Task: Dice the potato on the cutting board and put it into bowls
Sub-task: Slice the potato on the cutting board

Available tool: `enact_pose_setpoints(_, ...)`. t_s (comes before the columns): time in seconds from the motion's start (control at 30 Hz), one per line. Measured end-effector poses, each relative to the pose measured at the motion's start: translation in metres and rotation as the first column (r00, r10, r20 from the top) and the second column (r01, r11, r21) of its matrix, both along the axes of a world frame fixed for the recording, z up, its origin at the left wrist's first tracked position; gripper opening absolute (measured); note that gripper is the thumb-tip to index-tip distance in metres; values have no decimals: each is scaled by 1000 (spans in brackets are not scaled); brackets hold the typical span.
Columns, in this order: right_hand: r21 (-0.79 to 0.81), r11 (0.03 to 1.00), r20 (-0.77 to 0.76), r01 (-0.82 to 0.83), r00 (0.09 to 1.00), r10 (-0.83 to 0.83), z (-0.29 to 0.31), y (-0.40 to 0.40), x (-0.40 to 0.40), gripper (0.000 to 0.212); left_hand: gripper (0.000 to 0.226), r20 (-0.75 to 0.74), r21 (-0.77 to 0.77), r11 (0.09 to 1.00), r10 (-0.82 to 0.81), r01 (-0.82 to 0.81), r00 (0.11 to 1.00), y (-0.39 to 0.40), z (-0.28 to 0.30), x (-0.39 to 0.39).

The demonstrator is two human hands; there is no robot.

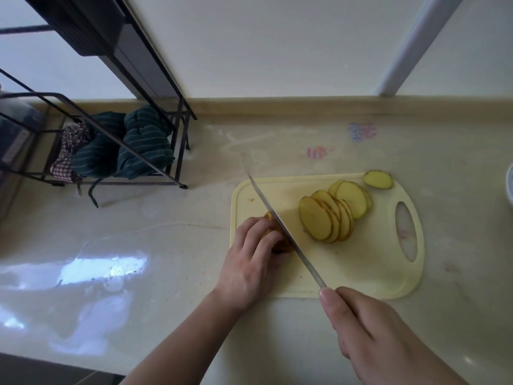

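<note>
Left hand (251, 257) curls its fingers over the uncut potato end (277, 234) on the cutting board (361, 270), grip closed on it. Right hand (380, 337) has its grip wrapped round the knife (283, 232), handle hidden, blade against the potato. Slices (330, 215) fanned just right of the blade; end piece (378, 179) at the board's far edge. Bowl rim (510, 187) at far right of the tabletop (166, 245).

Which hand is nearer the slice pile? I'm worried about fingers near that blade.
Left. The left hand holds the potato just across the knife from the slices; the right hand grips the handle, off the board.
</note>
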State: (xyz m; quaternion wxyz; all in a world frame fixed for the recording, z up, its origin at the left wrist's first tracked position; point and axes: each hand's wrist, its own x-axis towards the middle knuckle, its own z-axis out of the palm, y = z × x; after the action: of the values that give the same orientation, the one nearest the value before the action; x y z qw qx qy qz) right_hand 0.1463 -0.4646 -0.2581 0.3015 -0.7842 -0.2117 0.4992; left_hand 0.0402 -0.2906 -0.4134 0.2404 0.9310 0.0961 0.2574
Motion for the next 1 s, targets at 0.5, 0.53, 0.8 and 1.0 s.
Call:
enact_pose_setpoints(0.5, 22, 1000, 165, 16, 986, -20, -15, 26, -4, 51, 19, 80, -34, 999, 0, 3, 997, 4, -6, 2)
enact_pose_setpoints(0.53, 25, 1000, 169, 16, 985, -20, -16, 27, -4, 51, 18, 77, -42, 999, 7, -4, 997, 5, -7, 1)
enact_pose_setpoints(0.8, -56, 996, 161, 69, 985, -59, -17, -11, -17, 68, 34, 80, -50, 999, 4, 0, 997, 6, -9, 0)
enact_pose_setpoints(1.0, 27, 999, 135, -23, 991, 19, -48, 32, 5, 56, 38, 71, -61, 998, -4, 8, 997, 7, -9, -1)
